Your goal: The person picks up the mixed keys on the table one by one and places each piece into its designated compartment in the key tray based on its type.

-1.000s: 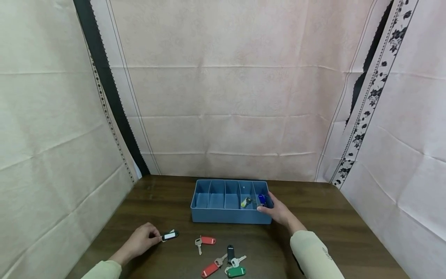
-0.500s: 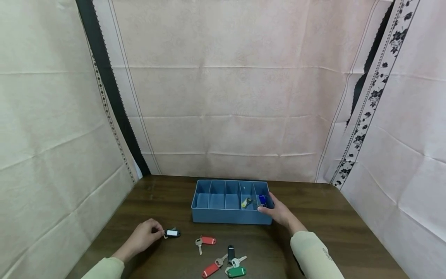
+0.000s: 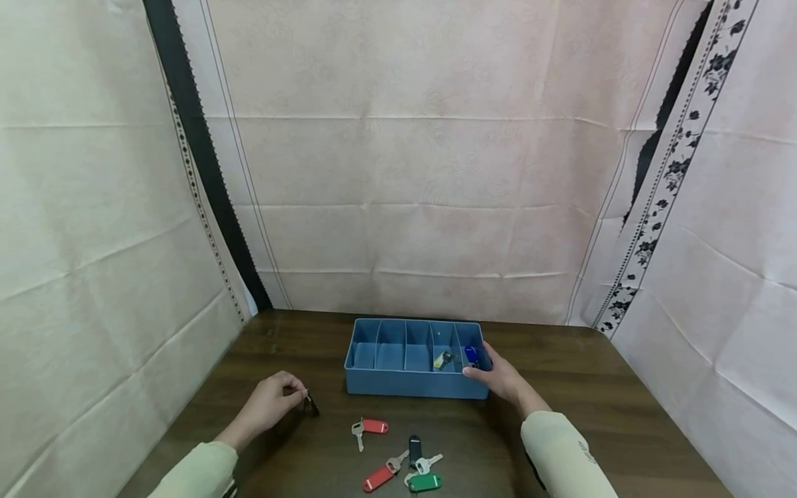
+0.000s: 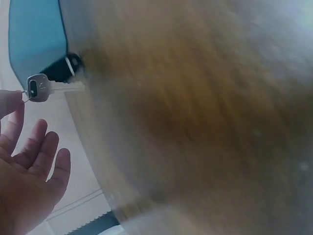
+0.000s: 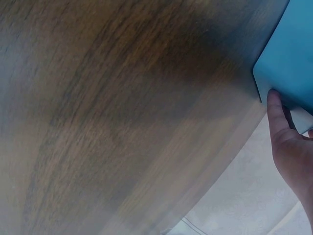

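Left of the box, my left hand (image 3: 268, 408) pinches the ring of a key with a black key tag (image 3: 313, 404). In the left wrist view the silver key (image 4: 39, 89) and the black tag dangle from thumb and forefinger, the other fingers loosely spread. My right hand (image 3: 501, 380) grips the right end of a blue compartment box (image 3: 411, 384), thumb on its front wall. A blue key tag (image 3: 470, 355) lies in the rightmost compartment. The compartment beside it holds a yellow-green tag (image 3: 441, 360) with a key.
On the brown wooden table (image 3: 299, 463), a red-tagged key (image 3: 375, 426) lies in front of the box. Nearer are another red tag (image 3: 378, 478), a black tag (image 3: 414, 448) and a green tag (image 3: 425, 483), with keys. Pale cloth (image 3: 398, 173) hangs behind and at both sides.
My left hand has moved right and away from me with the key; its black tag has swung from lying level to hanging down. My right hand stays on the box.
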`<state>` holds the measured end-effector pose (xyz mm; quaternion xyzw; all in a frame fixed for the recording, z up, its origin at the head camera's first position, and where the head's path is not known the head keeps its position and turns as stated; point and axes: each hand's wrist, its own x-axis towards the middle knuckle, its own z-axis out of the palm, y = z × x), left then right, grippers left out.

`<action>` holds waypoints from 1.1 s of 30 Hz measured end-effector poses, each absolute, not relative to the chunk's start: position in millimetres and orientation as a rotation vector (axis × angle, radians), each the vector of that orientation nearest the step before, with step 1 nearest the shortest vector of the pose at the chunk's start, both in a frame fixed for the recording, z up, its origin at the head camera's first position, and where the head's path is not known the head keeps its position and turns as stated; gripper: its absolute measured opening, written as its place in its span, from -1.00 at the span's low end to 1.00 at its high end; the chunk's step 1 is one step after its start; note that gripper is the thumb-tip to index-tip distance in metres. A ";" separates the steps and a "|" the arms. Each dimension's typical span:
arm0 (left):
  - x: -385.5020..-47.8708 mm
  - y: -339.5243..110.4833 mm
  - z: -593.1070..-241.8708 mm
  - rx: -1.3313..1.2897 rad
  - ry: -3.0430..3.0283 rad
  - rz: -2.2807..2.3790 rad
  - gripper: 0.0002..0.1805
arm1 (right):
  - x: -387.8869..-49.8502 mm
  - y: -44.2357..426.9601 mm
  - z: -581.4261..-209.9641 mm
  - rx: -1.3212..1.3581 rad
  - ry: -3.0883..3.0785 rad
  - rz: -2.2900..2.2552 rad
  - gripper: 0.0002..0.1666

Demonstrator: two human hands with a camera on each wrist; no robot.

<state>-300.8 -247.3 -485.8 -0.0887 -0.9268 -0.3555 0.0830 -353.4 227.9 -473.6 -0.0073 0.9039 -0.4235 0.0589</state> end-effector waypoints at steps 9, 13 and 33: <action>-307.8 -234.1 -474.3 -0.254 -2.738 -1.103 -0.93 | -352.2 227.2 -472.8 -0.017 2.737 -1.278 0.29; -311.6 -229.2 -468.7 -0.239 -2.742 -1.131 -0.94 | -350.4 226.8 -471.5 -0.010 2.733 -1.280 0.30; -329.5 -210.6 -441.3 -0.243 -2.683 -1.159 -0.92 | -352.3 227.1 -473.5 0.000 2.727 -1.290 0.33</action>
